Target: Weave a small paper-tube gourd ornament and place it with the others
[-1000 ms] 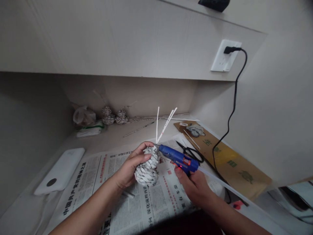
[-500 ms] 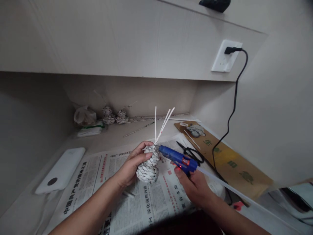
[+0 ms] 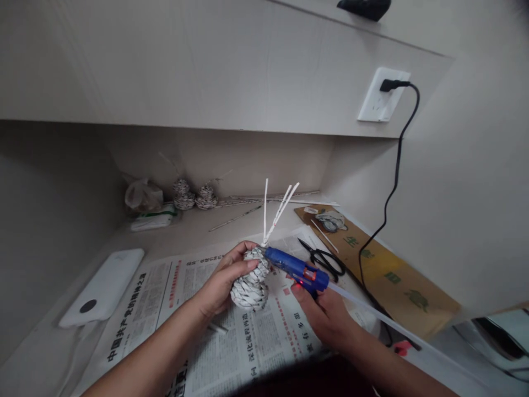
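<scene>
Our left grip [image 3: 223,277] wraps the weave [image 3: 250,294], probably steadying it for the gun [image 3: 289,263] our right grip [image 3: 324,317] clasps.

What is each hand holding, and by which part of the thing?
The left hand holds the woven piece by its upper part; the right hand holds the blue glue gun by its handle.

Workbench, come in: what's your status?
Left hand gripping woven paper piece. Right hand holding blue glue gun, nozzle at piece's top. Nearby clutter: black scissors, just beyond gun.
</scene>
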Action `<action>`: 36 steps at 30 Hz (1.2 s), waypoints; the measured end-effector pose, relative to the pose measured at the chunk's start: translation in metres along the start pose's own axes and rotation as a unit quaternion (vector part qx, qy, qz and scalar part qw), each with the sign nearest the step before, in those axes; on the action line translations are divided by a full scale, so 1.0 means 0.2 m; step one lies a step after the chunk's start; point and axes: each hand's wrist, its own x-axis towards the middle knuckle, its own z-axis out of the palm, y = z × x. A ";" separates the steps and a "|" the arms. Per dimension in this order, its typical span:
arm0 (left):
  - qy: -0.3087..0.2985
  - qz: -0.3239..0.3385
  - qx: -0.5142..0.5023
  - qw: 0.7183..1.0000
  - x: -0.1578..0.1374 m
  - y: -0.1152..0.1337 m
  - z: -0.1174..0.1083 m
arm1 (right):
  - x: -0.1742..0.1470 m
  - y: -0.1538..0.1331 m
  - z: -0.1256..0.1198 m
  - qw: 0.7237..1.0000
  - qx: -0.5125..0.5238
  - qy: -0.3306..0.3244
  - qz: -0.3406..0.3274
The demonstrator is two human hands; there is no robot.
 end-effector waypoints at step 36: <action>-0.037 -0.052 -0.075 0.995 -0.01 0.02 -0.02 | 0.00 0.06 0.05 0.995 0.100 0.009 -0.005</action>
